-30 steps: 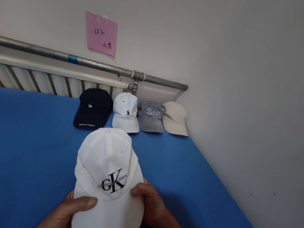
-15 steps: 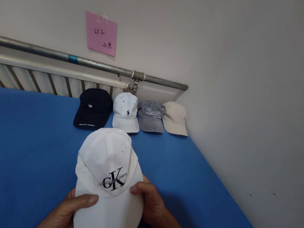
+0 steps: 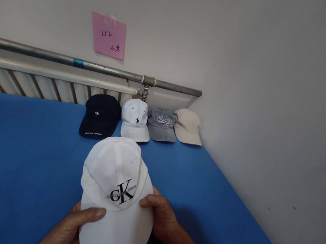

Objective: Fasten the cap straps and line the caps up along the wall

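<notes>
Between my hands is a white baseball cap (image 3: 116,163) with black and grey lettering on its front, its brim pointing toward me. My left hand (image 3: 75,222) grips the brim's left side, thumb on top and fingers hidden beneath. On the right side of the brim, my right hand (image 3: 160,212) pinches the edge with the thumb above; its other fingers are mostly out of sight. Beyond it stand a black cap (image 3: 101,116), a pale cap with a small dark emblem (image 3: 135,118), a grey cap (image 3: 162,126) and a beige cap (image 3: 188,127), in a row.
The caps rest on a blue surface (image 3: 21,160) whose right edge runs along a pale wall (image 3: 256,109). Behind the row are a metal pipe (image 3: 107,69) and a white radiator (image 3: 22,81). A pink note (image 3: 108,38) is taped to the wall.
</notes>
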Demonstrator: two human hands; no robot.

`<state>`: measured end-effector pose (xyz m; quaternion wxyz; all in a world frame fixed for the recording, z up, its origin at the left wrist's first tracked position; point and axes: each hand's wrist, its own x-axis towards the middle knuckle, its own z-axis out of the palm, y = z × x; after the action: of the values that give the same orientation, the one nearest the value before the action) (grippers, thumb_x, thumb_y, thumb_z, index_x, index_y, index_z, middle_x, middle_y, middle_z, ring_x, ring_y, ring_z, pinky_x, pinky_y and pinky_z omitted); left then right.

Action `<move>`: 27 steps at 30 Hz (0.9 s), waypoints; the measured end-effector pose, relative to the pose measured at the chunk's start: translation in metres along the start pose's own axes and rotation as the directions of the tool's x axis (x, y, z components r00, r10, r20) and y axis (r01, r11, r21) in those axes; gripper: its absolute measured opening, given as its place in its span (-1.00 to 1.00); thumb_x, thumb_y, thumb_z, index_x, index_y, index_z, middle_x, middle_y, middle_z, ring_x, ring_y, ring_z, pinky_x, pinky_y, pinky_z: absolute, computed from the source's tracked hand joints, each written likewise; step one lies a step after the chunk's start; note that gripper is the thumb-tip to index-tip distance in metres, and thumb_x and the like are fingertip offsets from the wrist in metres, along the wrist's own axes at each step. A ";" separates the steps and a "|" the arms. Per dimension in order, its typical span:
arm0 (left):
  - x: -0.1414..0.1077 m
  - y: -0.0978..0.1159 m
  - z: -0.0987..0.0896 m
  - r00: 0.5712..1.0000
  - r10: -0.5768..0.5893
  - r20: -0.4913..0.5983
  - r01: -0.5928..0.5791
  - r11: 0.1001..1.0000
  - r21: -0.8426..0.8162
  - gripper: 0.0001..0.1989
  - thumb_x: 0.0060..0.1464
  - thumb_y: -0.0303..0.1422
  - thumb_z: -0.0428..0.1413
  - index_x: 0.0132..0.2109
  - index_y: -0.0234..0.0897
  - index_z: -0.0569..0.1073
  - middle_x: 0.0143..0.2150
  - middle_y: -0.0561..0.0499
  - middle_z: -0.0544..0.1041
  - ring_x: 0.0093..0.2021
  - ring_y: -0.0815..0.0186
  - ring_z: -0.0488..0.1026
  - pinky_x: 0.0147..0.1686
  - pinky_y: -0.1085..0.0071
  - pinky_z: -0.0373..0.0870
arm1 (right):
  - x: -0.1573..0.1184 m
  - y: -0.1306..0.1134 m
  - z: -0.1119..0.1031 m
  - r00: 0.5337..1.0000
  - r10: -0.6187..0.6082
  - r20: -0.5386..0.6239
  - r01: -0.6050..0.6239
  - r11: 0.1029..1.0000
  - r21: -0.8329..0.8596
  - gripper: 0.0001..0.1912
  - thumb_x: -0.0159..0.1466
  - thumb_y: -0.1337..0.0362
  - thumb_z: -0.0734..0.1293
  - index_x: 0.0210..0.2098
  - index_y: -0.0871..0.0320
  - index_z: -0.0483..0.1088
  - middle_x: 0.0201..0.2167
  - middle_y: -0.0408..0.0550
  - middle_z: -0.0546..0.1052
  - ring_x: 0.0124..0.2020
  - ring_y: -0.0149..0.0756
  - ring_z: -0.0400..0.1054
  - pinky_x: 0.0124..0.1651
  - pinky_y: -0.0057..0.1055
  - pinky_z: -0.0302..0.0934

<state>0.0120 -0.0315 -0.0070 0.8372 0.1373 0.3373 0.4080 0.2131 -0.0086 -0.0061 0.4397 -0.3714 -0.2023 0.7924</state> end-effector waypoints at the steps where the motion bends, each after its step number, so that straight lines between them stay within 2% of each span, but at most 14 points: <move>1: 0.000 0.000 -0.001 1.000 0.000 0.006 0.000 1.000 0.002 -0.28 0.01 -0.48 0.16 0.31 -0.32 0.14 0.07 -0.18 0.50 0.12 -0.06 0.36 0.14 0.09 0.21 | 0.000 0.000 0.000 1.000 0.004 0.013 -0.004 1.000 0.002 -0.38 -0.23 0.46 0.29 -0.11 0.21 0.46 -0.33 0.03 0.61 -0.27 -0.05 0.43 -0.12 -0.17 0.19; 11: -0.001 0.001 0.004 1.000 0.003 -0.003 -0.003 1.000 0.002 -0.29 -0.04 -0.46 0.19 0.28 -0.27 0.21 0.06 -0.13 0.51 0.11 -0.04 0.37 0.13 0.11 0.24 | 0.000 -0.001 -0.001 0.999 0.045 -0.005 -0.045 0.998 -0.032 -0.44 -0.24 0.44 0.31 -0.19 0.21 0.50 -0.35 0.03 0.62 -0.37 -0.14 0.42 -0.23 -0.26 0.21; 21: -0.004 0.001 0.005 0.998 -0.023 0.062 0.024 0.999 -0.028 -0.31 -0.07 -0.45 0.20 0.25 -0.32 0.26 0.02 -0.17 0.53 0.11 -0.09 0.36 0.14 0.06 0.22 | -0.001 -0.002 -0.004 0.988 0.113 0.110 -0.111 0.993 -0.025 -0.45 -0.21 0.42 0.30 -0.16 0.28 0.51 -0.28 0.11 0.61 -0.27 -0.08 0.45 -0.10 -0.19 0.24; 27: 0.001 0.003 0.002 0.999 0.018 0.035 -0.019 0.999 0.027 -0.31 -0.07 -0.46 0.21 0.24 -0.29 0.27 0.02 -0.15 0.54 0.10 -0.06 0.38 0.11 0.11 0.27 | 0.001 0.001 -0.003 0.998 0.058 0.001 -0.058 0.998 -0.027 -0.41 -0.23 0.43 0.30 -0.14 0.26 0.48 -0.35 0.06 0.61 -0.30 -0.06 0.45 -0.16 -0.20 0.24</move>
<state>0.0121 -0.0289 -0.0043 0.8372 0.1590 0.3270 0.4085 0.2144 -0.0083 -0.0087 0.4114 -0.3824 -0.2027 0.8022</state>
